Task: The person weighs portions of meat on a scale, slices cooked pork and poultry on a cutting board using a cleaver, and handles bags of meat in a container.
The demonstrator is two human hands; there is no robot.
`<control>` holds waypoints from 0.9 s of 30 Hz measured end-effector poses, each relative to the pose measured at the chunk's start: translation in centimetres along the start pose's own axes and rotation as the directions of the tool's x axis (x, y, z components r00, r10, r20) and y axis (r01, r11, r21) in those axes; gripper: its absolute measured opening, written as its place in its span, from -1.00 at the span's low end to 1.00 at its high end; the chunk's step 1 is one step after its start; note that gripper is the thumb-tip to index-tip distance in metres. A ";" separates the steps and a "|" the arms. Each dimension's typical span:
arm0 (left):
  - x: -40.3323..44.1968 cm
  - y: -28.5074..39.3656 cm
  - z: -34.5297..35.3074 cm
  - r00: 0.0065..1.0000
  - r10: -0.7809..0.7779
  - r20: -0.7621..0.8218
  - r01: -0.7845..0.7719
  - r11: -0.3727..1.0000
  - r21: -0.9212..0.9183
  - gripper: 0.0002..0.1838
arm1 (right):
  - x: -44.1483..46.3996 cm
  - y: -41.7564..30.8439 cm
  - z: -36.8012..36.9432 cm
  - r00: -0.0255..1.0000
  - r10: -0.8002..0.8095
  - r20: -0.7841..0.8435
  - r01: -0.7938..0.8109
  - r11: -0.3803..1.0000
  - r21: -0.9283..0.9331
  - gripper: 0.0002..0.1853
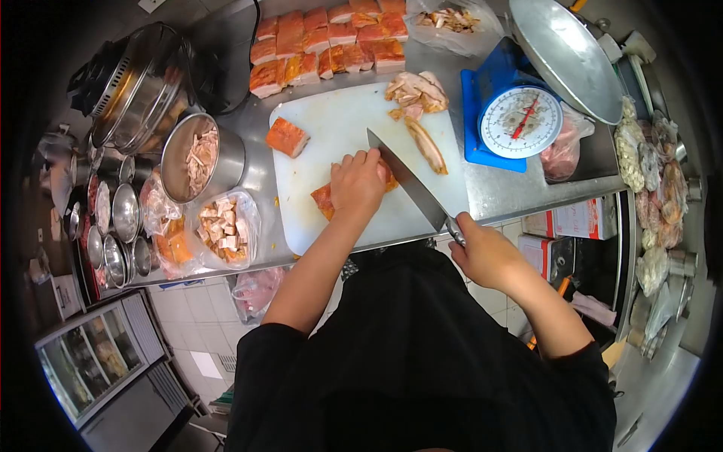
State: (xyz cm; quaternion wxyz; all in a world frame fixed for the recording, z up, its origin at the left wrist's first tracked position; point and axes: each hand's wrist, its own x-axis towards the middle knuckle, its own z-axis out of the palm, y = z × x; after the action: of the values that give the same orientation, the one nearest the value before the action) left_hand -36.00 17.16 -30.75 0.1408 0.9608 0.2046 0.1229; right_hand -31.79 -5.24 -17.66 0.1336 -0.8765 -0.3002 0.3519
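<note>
My left hand (358, 183) has its fingers curled and pressed down on a piece of crisp-skinned pork (322, 202), holding it against a white cutting board (305, 230). In my right hand (482, 252) is the metal handle of a large kitchen knife (413, 188). Its blade stands at the right side of the held pork, close to my left fingertips; whether the edge is in the meat I cannot tell. A thin pork slice (426, 145) lies right of the blade. Behind it sits a pile of pale meat trimmings (416, 92). A separate pork block (287, 137) rests at the board's upper left.
Rows of pork blocks (320, 38) lie behind the board. A blue dial scale (520, 120) with a metal pan (566, 56) stands on the right. On the left are a steel pot (229, 154) of meat strips and a bag of diced pork (224, 230).
</note>
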 end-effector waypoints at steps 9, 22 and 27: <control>-0.2 0.7 -0.5 1.000 -0.003 -0.011 0.003 1.000 0.001 -0.79 | 7.3 2.7 3.1 0.994 -0.012 -0.105 0.029 0.986 0.167 -0.54; -3.4 -1.8 -2.1 0.989 -0.039 0.142 0.027 0.996 0.088 0.02 | 3.9 8.4 2.3 0.995 0.092 -0.048 -0.074 0.950 0.303 -0.48; -0.5 -0.2 -3.3 0.975 -0.094 0.199 0.096 0.995 0.003 -0.06 | 4.2 9.2 2.7 0.996 0.058 -0.072 -0.034 0.954 0.297 -0.50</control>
State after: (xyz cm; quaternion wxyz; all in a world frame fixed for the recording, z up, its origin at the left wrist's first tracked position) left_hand -37.49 17.85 -27.88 0.1695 0.9569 0.2348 0.0199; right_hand -27.35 -9.81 -25.96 0.2668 -0.8667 -0.2180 0.3607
